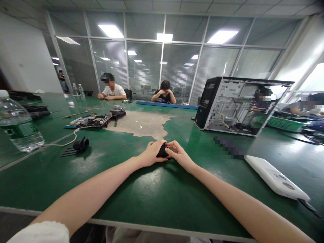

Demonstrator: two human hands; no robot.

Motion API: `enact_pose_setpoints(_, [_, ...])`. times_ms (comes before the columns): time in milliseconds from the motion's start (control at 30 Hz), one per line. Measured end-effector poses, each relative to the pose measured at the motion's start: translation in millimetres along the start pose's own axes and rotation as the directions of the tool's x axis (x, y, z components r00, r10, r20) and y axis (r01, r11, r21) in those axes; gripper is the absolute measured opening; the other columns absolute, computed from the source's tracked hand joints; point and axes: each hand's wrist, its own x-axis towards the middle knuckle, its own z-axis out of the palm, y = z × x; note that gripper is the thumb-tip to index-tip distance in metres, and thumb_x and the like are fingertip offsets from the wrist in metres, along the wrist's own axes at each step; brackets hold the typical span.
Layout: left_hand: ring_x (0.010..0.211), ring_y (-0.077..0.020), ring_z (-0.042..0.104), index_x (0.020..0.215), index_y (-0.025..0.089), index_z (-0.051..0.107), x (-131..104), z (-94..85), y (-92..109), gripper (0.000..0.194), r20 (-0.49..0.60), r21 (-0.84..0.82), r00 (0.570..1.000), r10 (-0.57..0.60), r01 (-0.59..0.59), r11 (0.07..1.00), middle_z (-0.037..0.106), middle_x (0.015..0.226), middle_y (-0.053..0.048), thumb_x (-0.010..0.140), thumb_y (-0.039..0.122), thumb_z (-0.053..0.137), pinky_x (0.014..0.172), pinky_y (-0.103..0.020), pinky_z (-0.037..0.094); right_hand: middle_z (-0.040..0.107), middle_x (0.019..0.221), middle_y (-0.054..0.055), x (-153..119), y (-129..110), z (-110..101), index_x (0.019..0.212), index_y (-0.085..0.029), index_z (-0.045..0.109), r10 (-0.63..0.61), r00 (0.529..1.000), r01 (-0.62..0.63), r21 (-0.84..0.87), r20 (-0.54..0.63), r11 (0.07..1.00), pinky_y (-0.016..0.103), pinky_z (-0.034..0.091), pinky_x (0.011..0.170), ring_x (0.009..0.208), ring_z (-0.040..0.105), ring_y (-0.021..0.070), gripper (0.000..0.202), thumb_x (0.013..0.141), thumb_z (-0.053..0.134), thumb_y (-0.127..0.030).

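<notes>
A small black object (162, 152) is held between my two hands low over the green table (141, 199); its kind is too covered by fingers to make out. My left hand (152, 153) is closed around its left side. From the right, the fingers of my right hand (179, 154) curl and press on it. To the left lies a coiled black cable with several prongs or wires sticking out (81, 145). Farther back sits a circuit board (92, 119) beside a fan-like part (117, 110).
An open computer case (215, 104) stands at the right. A white power bank-like device (277, 177) with a cord lies at the front right. At the far left stands a water bottle (21, 125). A torn beige patch (141, 123) covers the middle. Two people sit across the table.
</notes>
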Motion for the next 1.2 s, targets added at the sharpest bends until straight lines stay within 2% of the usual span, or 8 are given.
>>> enact_pose_setpoints(133, [0.107, -0.0229, 0.043, 0.119, 0.022, 0.026, -0.1, 0.6, -2.2, 0.066, 0.001, 0.005, 1.0, 0.012, -0.012, 1.0, 0.046, 0.117, -0.008, 0.067, 0.044, 0.06, 0.09, -0.038, 0.027, 0.053, 0.092, 0.002, 1.1, 0.3, -0.4, 0.09, -0.02, 0.049, 0.03, 1.0, -0.03, -0.001, -0.002, 1.0, 0.026, 0.047, 0.063, 0.074, 0.054, 0.0115, 0.028, 0.07, 0.057, -0.036])
enact_pose_setpoints(333, [0.106, -0.0217, 0.044, 0.118, 0.022, 0.026, -0.4, -1.2, -2.1, 0.064, 0.006, 0.008, 1.0, 0.024, -0.024, 1.0, 0.046, 0.115, -0.007, 0.068, 0.045, 0.058, 0.089, -0.037, 0.028, 0.054, 0.086, -0.001, -1.3, -2.5, -1.5, 0.085, -0.021, 0.045, -0.022, 0.998, 0.018, 0.064, 0.065, 0.998, 0.026, 0.045, 0.067, 0.077, 0.055, 0.012, 0.027, 0.066, 0.063, -0.03])
enact_pose_setpoints(567, [0.105, -0.0217, 0.044, 0.118, 0.022, 0.025, -0.7, -1.6, -0.3, 0.063, 0.0, 0.017, 1.0, 0.03, -0.03, 0.999, 0.046, 0.114, -0.008, 0.069, 0.045, 0.057, 0.089, -0.036, 0.027, 0.054, 0.085, 0.0, -1.6, -3.8, 0.2, 0.087, -0.021, 0.045, 0.001, 0.999, -0.002, 0.02, 0.036, 1.0, 0.025, 0.045, 0.063, 0.072, 0.054, 0.0107, 0.022, 0.073, 0.055, -0.035])
enact_pose_setpoints(733, [0.107, -0.0221, 0.043, 0.119, 0.021, 0.025, -0.2, -1.1, -1.7, 0.064, 0.012, 0.014, 0.999, 0.038, -0.039, 0.999, 0.045, 0.115, -0.008, 0.069, 0.046, 0.057, 0.089, -0.036, 0.028, 0.052, 0.09, 0.002, 1.6, 1.3, -0.7, 0.092, -0.02, 0.046, 0.028, 1.0, -0.028, -0.001, 0.014, 1.0, 0.027, 0.045, 0.064, 0.073, 0.053, 0.0112, 0.029, 0.071, 0.056, -0.036])
enact_pose_setpoints(933, [0.105, -0.0217, 0.044, 0.118, 0.022, 0.025, -0.1, -1.9, -2.8, 0.063, 0.018, 0.017, 0.999, 0.033, -0.034, 0.999, 0.045, 0.115, -0.008, 0.069, 0.046, 0.057, 0.089, -0.037, 0.027, 0.054, 0.084, -0.001, -0.2, -2.5, -3.0, 0.085, -0.021, 0.045, -0.004, 0.997, 0.0, 0.066, 0.071, 0.998, 0.027, 0.043, 0.068, 0.076, 0.054, 0.0118, 0.029, 0.065, 0.064, -0.031])
enact_pose_setpoints(1200, [0.106, -0.0215, 0.043, 0.119, 0.022, 0.024, -0.9, -1.8, -1.9, 0.064, 0.016, 0.016, 0.999, 0.039, -0.04, 0.999, 0.045, 0.115, -0.008, 0.07, 0.047, 0.056, 0.089, -0.036, 0.027, 0.054, 0.082, -0.001, -1.1, -2.5, -1.7, 0.089, -0.022, 0.046, 0.015, 0.999, -0.017, 0.039, 0.047, 0.999, 0.026, 0.044, 0.064, 0.074, 0.053, 0.0113, 0.024, 0.072, 0.056, -0.035])
